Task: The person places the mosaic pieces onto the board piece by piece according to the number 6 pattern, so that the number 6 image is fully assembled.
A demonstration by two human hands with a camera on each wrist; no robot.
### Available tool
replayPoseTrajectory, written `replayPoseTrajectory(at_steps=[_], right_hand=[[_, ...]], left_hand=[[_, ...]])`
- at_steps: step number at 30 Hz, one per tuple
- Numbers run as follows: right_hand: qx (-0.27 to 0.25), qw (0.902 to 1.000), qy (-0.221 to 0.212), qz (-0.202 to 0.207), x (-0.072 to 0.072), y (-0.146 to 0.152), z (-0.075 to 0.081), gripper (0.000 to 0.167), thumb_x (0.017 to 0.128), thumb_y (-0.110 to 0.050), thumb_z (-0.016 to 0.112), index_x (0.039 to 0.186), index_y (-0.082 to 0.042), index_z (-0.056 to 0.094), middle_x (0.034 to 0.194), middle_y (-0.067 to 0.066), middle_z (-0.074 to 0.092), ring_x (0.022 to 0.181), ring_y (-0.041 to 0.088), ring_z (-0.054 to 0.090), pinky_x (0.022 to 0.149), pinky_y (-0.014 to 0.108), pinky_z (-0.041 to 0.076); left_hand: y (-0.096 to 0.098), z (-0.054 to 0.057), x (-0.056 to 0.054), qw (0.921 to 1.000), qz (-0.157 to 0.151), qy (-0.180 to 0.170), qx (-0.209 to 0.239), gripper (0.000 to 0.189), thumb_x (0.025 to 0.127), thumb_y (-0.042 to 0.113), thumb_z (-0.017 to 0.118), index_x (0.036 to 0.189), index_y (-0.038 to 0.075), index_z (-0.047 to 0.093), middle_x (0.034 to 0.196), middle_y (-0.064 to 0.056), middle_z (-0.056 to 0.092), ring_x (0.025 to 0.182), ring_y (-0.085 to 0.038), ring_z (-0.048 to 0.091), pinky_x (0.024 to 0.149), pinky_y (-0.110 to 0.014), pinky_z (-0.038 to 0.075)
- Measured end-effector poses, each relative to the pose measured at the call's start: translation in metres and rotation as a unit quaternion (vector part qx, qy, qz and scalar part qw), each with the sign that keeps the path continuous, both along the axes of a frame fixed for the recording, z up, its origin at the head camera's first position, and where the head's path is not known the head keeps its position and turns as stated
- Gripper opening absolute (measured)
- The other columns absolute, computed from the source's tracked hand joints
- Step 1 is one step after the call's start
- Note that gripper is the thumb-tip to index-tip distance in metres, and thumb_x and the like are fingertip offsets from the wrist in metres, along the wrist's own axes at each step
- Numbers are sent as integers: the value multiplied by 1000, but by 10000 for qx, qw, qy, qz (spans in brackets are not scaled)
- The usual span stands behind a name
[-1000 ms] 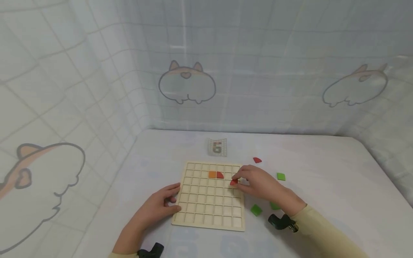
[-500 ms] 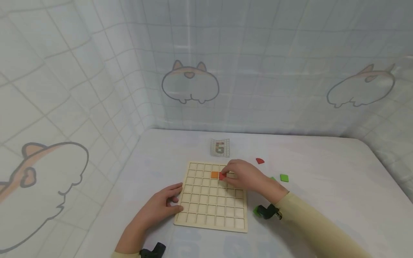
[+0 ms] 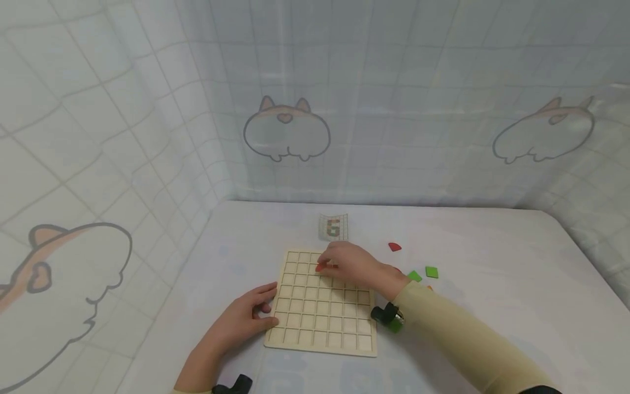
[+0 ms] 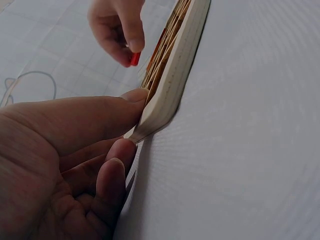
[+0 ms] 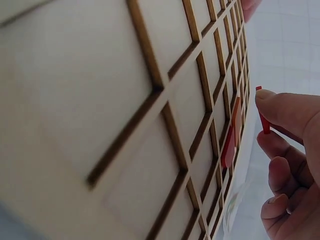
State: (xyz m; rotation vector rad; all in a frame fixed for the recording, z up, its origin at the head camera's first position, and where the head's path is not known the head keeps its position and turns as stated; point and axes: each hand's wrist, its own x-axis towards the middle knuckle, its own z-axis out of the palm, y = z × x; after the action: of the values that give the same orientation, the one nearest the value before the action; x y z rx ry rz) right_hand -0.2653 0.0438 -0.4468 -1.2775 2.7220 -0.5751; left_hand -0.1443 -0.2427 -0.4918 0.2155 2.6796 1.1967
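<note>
A pale wooden grid board (image 3: pixel 315 323) lies on the white table. At its left edge is my left hand (image 3: pixel 246 317); in the left wrist view the thumb (image 4: pixel 100 117) lies over the rim with the other fingers curled below. My right hand (image 3: pixel 351 264) is over the far rows, pinching a small red quarter-circle tile (image 5: pixel 263 112) between thumb and finger, held on edge above the board. In the right wrist view an orange square tile (image 5: pixel 237 117) and a red tile (image 5: pixel 228 147) sit side by side in the board; the hand mostly hides them in the head view.
Behind the board lies a small pattern card (image 3: pixel 333 227) with a G-like figure. To the right are a red quarter-circle tile (image 3: pixel 395 247), green square tiles (image 3: pixel 431 272) and a bit of orange, some partly under the right arm. Patterned curtains surround the table.
My right hand has moved left across the board with the red tile, from its right side to near the orange and red tiles. The left hand stays at the board's edge.
</note>
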Motion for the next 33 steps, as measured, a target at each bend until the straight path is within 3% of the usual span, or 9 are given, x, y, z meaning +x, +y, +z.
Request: replayPoseTrajectory(at_steps=[9,17,26,33], right_hand=[[167,9997,-67,176,-10,-17,-8,11,92,-30,73,97,-21,76,86,-14,60,81,6,53,75,25,46],[248,9994,-180,182,-11,-23,-8,11,92,-27,72,98,-19,78,85,-13,60,81,5,53,75,24,46],[329,9949,-944,-103,-16,-24,-6,19,91,-27,75,105,-16,79,90,-12,63,87,5,57,78,24,48],[307,9932,-1110,-158,-19,-24,-9,18,89,-29,76,104,-18,79,88,-14,66,84,5,59,77,26,49]], left_hand=[[-1,-3,0,10000,-55,35,58,72,78,26,85,141,6,56,145,8,49,91,-10,55,70,-24,48],[-2,-2,0,9999,-43,87,-39,71,78,27,85,140,8,57,144,10,49,91,-9,55,70,-23,48],[-1,1,0,10000,-1,23,-17,71,78,26,85,140,8,56,144,9,49,91,-10,55,69,-24,48],[0,2,0,10000,-15,-19,15,71,78,26,85,141,7,56,146,8,48,92,-11,55,69,-24,48]])
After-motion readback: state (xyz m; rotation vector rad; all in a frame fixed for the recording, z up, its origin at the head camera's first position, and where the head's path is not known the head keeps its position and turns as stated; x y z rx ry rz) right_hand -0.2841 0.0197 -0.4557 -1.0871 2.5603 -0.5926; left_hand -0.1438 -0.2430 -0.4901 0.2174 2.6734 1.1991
